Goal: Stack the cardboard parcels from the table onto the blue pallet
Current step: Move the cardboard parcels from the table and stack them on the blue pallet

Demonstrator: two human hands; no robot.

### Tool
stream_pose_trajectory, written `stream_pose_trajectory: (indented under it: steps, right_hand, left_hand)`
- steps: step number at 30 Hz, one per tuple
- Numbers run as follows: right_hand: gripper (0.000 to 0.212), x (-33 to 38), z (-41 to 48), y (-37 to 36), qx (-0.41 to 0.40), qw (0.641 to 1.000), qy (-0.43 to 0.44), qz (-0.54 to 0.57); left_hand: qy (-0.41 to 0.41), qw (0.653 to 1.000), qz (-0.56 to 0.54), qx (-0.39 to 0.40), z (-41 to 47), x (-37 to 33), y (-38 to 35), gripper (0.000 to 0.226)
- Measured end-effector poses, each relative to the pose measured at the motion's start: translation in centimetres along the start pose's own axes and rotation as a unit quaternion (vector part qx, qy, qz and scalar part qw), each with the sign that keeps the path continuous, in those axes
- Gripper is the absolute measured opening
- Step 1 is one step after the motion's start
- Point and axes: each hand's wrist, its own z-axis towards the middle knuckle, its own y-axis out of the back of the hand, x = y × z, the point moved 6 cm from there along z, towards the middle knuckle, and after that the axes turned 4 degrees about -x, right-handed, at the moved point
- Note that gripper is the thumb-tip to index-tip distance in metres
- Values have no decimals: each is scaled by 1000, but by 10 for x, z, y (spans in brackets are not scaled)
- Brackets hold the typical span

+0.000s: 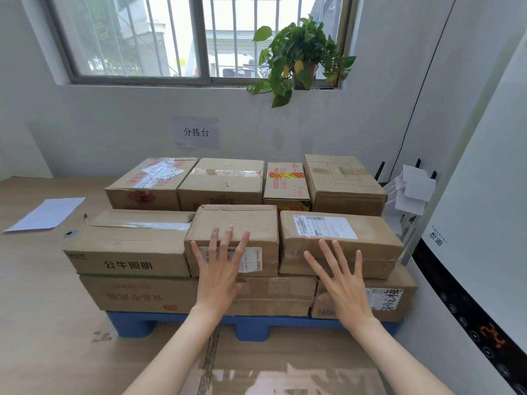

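The blue pallet (251, 327) stands on the floor, loaded with brown taped cardboard parcels (128, 252). Along the pallet's front edge, three lie flat upon two wider ones. Four more line the pallet's rear edge, among them a red-and-yellow printed parcel (285, 181).

- Bright, even daylight comes through the barred window (182, 38) at the top, where the panes are blown out to near white.
- Shadows are soft, gathering under the blue pallet (251, 327) and between the parcels (233, 223).
- Pale glare lies on the glossy floor (285, 377) at the bottom edge.
- Wide-angle distortion curves the white appliance (484, 195) at the right edge.
- Mid-frame focus is fair, but label print is soft.
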Motion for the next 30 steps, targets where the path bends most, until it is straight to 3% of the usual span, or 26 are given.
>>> stream_pose_trajectory:
  steps: [9, 25, 27, 30]
  right_hand:
    - [145, -26, -10, -10, 10, 1000, -12, 5]
    - [137, -31, -12, -15, -26, 1000, -6, -4]
    - [132, -31, -13, -14, -39, 999, -3, -8]
    - [120, -31, -12, -8, -71, 997, -3, -12]
  left_hand:
    - [-53, 998, -4, -18, 12, -47, 11, 142]
    - [-68, 997, -9, -20, 14, -48, 12, 133]
    - [-78, 996, -4, -30, 14, -46, 14, 125]
    - [-84, 995, -17, -57, 12, -39, 21, 93]
